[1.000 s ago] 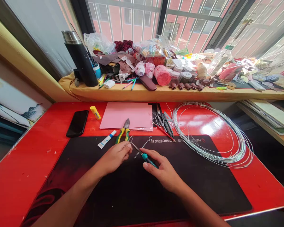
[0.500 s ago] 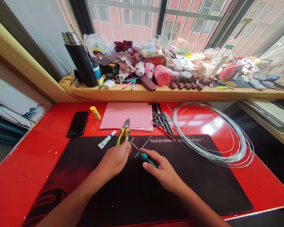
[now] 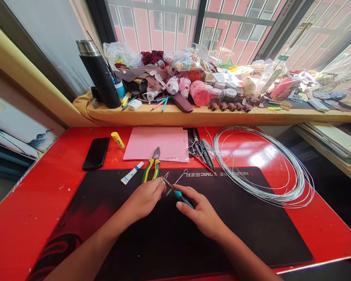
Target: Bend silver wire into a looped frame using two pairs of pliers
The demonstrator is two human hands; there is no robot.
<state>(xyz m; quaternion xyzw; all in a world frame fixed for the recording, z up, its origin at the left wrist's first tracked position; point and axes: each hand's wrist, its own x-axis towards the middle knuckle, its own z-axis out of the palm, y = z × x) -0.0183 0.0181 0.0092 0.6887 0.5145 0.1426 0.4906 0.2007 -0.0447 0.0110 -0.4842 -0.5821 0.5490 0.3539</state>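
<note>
My right hand [image 3: 203, 212] is closed around the teal handles of small needle-nose pliers [image 3: 178, 192], whose thin jaws point up-left. Their tip meets a short bent piece of silver wire [image 3: 165, 176] that my left hand [image 3: 144, 199] pinches between thumb and fingers. Both hands rest over the black desk mat [image 3: 245, 226]. Another bent wire piece [image 3: 179, 178] lies on the mat just behind the pliers. Green-and-yellow-handled pliers [image 3: 151, 166] lie just beyond my left hand.
A large coil of silver wire [image 3: 263, 166] lies on the red table [image 3: 41, 183] at right. Pink paper [image 3: 159, 142], scissors [image 3: 196, 149], a glue stick [image 3: 117, 139], a white tube [image 3: 132, 172] and a black phone [image 3: 96, 152] lie behind the mat. The cluttered windowsill holds a black flask [image 3: 98, 72].
My left hand has shifted slightly right and turned the small wire piece at the pliers' tip. The right hand has barely moved.
</note>
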